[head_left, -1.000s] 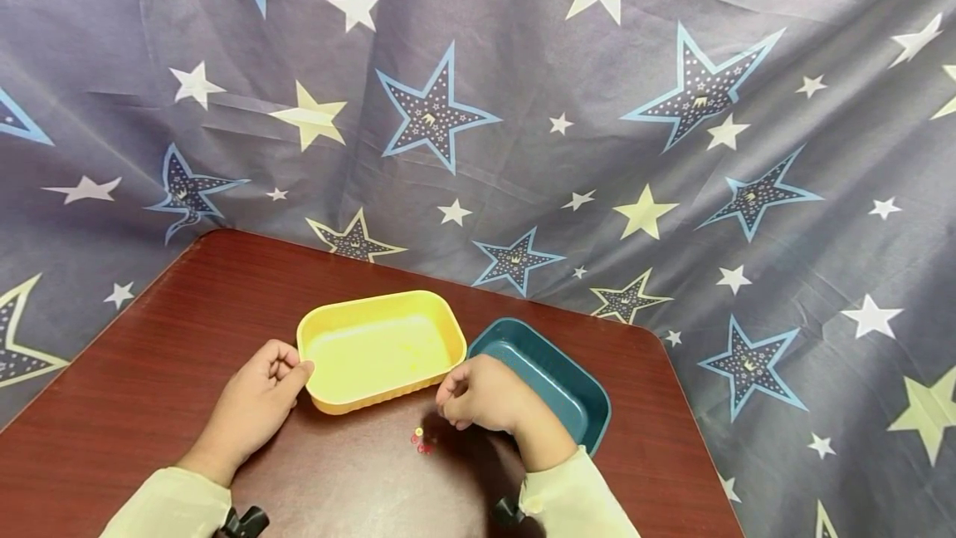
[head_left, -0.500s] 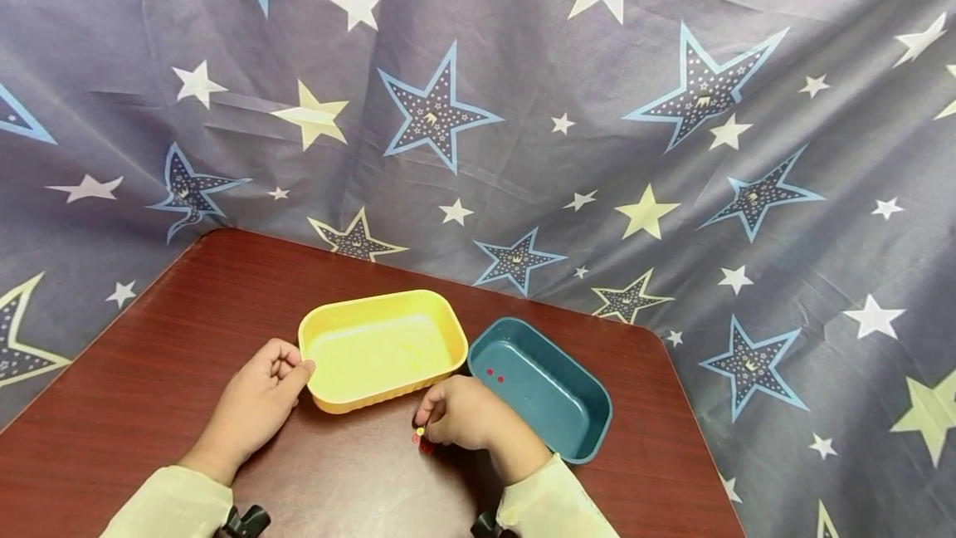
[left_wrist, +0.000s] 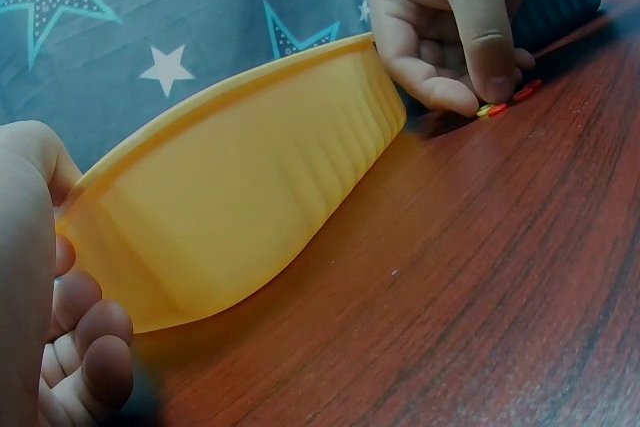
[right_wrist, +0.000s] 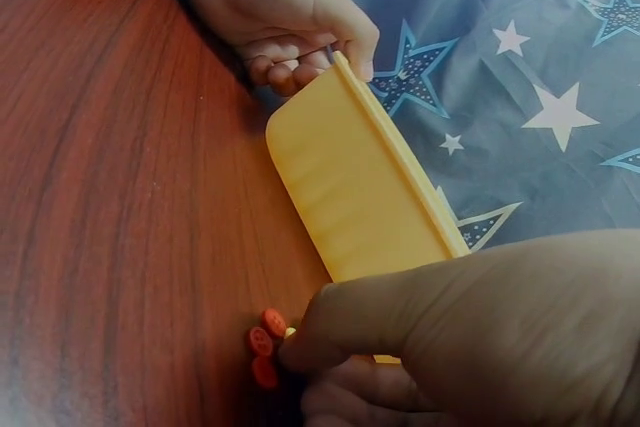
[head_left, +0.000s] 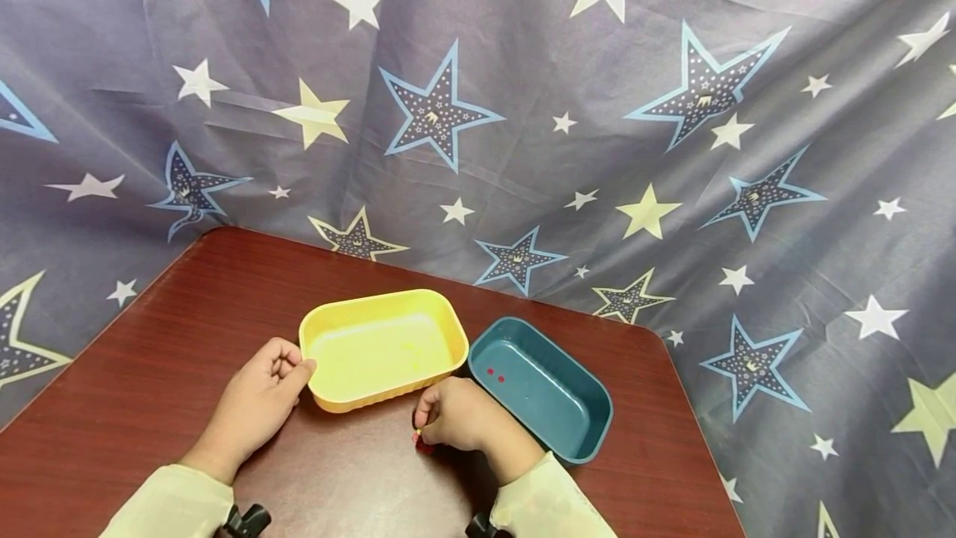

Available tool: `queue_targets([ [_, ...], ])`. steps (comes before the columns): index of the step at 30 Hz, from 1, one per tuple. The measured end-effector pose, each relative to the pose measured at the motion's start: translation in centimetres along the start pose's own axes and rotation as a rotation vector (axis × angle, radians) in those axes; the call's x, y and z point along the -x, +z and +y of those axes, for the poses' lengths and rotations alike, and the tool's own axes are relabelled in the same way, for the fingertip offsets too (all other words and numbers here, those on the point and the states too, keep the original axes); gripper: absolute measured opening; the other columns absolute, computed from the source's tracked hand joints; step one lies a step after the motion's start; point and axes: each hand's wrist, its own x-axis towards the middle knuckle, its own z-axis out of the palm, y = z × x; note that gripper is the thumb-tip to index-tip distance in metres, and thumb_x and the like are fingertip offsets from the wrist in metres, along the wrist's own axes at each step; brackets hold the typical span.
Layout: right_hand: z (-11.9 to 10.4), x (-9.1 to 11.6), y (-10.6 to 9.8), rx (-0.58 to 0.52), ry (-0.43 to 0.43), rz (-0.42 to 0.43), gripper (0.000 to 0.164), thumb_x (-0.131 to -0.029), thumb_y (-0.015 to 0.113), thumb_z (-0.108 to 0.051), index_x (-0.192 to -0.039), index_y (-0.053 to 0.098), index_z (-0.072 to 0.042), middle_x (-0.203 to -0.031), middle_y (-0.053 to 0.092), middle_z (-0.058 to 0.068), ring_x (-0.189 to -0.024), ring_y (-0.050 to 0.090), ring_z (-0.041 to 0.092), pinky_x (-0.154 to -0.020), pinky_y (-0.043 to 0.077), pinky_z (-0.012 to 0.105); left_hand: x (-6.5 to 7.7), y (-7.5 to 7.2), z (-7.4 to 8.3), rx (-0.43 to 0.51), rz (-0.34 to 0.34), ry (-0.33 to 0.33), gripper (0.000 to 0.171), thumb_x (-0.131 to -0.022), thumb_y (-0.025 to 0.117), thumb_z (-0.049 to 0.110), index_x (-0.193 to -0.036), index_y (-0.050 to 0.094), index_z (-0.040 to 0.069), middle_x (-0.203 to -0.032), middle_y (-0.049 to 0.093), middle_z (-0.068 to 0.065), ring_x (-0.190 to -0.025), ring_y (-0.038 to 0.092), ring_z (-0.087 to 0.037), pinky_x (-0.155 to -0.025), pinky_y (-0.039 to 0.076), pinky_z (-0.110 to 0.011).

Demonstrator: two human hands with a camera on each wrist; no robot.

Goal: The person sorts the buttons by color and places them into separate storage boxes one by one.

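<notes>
My left hand [head_left: 261,393] pinches the near-left rim of a yellow plastic bin [head_left: 351,398] between thumb and fingers. To the right of that bin, my right hand [head_left: 459,415] reaches down to the table with thumb and forefinger around a small yellow button [right_wrist: 290,332]. Three red buttons [right_wrist: 260,340] lie beside those fingertips; in the left wrist view they are partly hidden behind the fingers. A dark teal bin [head_left: 556,405] stands behind the right hand, with two small red buttons [head_left: 501,379] on its floor. Faint yellow spots show inside the yellow bin.
The dark red wood-grain table [head_left: 179,330] carries both bins, which stand close together. A grey curtain [head_left: 538,173] with stars hangs along the table's far edge and right side. Dark wrist mounts [head_left: 248,520] sit at the cuffs.
My right hand has moved left and down from beside the teal bin to the loose buttons, closing finger and thumb around the yellow one. The left hand stays on the yellow bin's rim.
</notes>
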Motion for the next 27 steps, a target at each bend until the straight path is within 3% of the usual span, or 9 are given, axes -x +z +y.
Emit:
queue_targets([
  [7,-0.18,-0.31,0.14,0.071,0.025,0.000,0.025,-0.069,0.089,-0.022,-0.070,0.064,-0.027,-0.059,0.059,-0.017,-0.059,0.054,0.003,-0.057,0.044,0.024,0.00,-0.09,0.15,-0.003,0.000,0.005,0.030,-0.098,0.060,0.053,-0.100,0.053,0.023,-0.072,0.059,-0.002,-0.058,0.056,-0.017,-0.052,0.044,-0.030],
  [16,-0.08,-0.25,0.24,0.107,-0.007,0.010,0.028,-0.069,0.087,-0.025,-0.065,0.059,-0.027,-0.056,0.055,-0.017,-0.058,0.051,0.004,-0.054,0.041,0.023,0.03,-0.09,0.12,-0.003,0.001,0.006,0.030,-0.098,0.060,0.053,-0.100,0.053,0.023,-0.072,0.058,-0.002,-0.059,0.055,-0.017,-0.053,0.043,-0.030],
  [27,0.75,0.02,0.06,-0.016,-0.010,0.064,0.025,-0.070,0.084,-0.017,-0.068,0.061,-0.026,-0.062,0.059,-0.012,-0.060,0.053,0.006,-0.051,0.043,0.026,0.03,-0.08,0.12,0.001,0.000,0.005,0.030,-0.098,0.060,0.053,-0.100,0.053,0.023,-0.072,0.058,-0.002,-0.058,0.056,-0.018,-0.052,0.043,-0.030],
])
